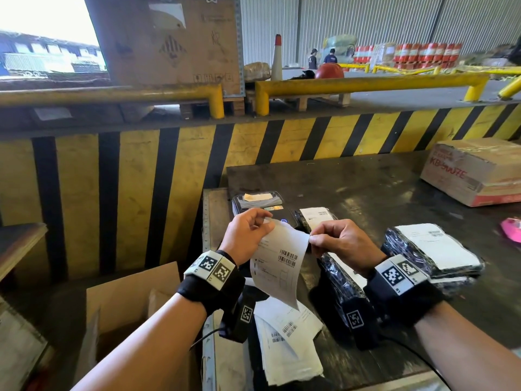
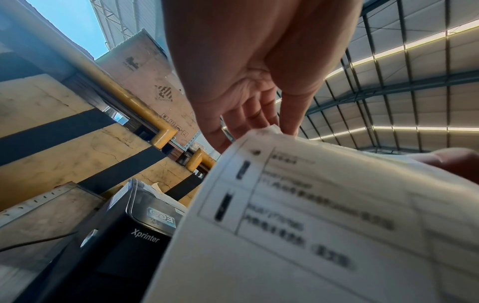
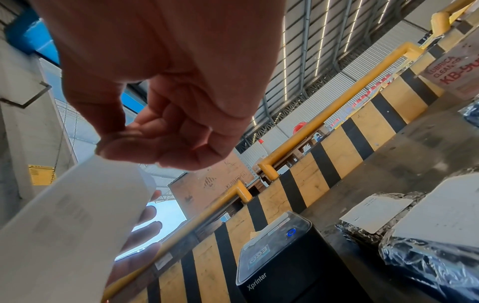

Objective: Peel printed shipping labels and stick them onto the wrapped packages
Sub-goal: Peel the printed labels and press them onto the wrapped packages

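Observation:
A white printed shipping label (image 1: 277, 262) (image 2: 311, 225) (image 3: 67, 221) hangs in the air above the table's near left corner. My left hand (image 1: 249, 232) (image 2: 249, 114) pinches its top left corner, and my right hand (image 1: 335, 239) (image 3: 155, 131) pinches its top right corner. Below my right wrist lies a black wrapped package (image 1: 342, 280) with no label showing. To the right sits a stack of black wrapped packages (image 1: 434, 251) (image 3: 427, 235) topped with white labels. One more labelled package (image 1: 315, 217) (image 3: 373, 217) lies beside the printer.
A black label printer (image 1: 259, 204) (image 2: 122, 235) (image 3: 277, 264) stands behind my hands. Loose white label sheets (image 1: 287, 342) are piled at the dark table's (image 1: 380, 187) near edge. A cardboard box (image 1: 476, 170) sits far right, an open carton (image 1: 124, 309) on the floor left. A yellow-black barrier (image 1: 169, 170) runs behind.

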Tool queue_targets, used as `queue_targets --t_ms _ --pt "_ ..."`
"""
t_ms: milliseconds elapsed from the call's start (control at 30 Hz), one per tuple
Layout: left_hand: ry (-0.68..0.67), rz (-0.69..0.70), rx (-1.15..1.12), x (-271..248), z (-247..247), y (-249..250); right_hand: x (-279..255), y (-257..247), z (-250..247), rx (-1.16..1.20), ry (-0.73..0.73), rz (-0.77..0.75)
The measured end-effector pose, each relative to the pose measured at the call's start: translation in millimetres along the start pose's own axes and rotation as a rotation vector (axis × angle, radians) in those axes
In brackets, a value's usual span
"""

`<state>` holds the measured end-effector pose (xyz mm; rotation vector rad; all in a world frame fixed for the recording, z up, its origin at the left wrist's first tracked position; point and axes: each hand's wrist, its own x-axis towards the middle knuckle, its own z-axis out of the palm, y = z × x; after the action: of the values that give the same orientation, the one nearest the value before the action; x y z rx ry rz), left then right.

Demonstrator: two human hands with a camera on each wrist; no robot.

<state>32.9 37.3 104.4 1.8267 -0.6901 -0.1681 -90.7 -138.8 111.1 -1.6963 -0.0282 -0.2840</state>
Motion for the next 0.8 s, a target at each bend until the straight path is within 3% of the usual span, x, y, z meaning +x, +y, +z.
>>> queue_targets --t_ms 233,467,800 --pt "0.080 0.108 0.209 -3 13 5 4 3 2 -0.052 0.049 -0.022" --pt "-0.175 0.020 -0.047 -16 30 30 10 2 5 -0.169 0.065 -0.063" --pt "-0.184 -0.005 -0.154 -19 31 25 6 6 7 -0.181 0.066 -0.042"
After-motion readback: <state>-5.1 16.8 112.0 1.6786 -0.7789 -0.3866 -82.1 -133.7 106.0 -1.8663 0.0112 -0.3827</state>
